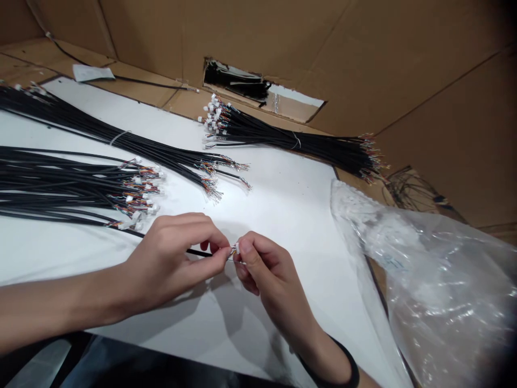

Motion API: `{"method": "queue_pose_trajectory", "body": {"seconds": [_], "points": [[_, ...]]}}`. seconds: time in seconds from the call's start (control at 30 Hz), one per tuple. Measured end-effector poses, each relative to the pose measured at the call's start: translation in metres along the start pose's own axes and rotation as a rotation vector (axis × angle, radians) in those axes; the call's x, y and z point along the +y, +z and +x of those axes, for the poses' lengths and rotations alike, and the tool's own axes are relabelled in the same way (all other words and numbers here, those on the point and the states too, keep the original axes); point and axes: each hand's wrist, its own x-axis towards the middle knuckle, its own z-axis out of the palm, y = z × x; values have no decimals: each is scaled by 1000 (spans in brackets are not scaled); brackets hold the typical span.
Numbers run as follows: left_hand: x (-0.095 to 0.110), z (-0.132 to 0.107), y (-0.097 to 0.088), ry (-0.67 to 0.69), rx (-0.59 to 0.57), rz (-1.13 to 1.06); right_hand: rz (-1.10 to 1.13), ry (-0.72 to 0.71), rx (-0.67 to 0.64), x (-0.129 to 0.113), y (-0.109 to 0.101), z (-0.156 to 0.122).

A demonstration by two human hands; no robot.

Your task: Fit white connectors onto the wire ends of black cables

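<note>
Near the middle of the view, my left hand (177,245) pinches a black cable (198,252) close to its end, where thin coloured wires (231,251) come out. My right hand (269,272) is closed on a small white connector (237,248) at the tips of those wires, thumb against forefinger. The two hands almost touch, just above the white board (283,215). Part of the connector is hidden by the right fingers. The cable runs back to the left behind my left hand.
Left lie a loose row of black cables with white connectors (81,186) and a tied cable bundle (133,141). Another tied bundle (291,137) rests at the back. A clear plastic bag (436,269) of white pieces stands right. Cardboard walls (363,64) rise behind.
</note>
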Motion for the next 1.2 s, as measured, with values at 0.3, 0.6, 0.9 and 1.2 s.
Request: {"method": "queue_pose_trajectory", "body": {"seconds": [0.3,0.6,0.9,1.2], "points": [[-2,0,-4,123,-80,15,-53,7,9,0,-1,1],[-4,3,-6,-43,-128,-70,-153,-63,14,1,-4,0],[-5,8,-9,-186,-232,-155,-144,-61,26,1,-3,3],[-6,5,-5,-165,-293,-197,-235,-141,2,0,-4,3]]}}
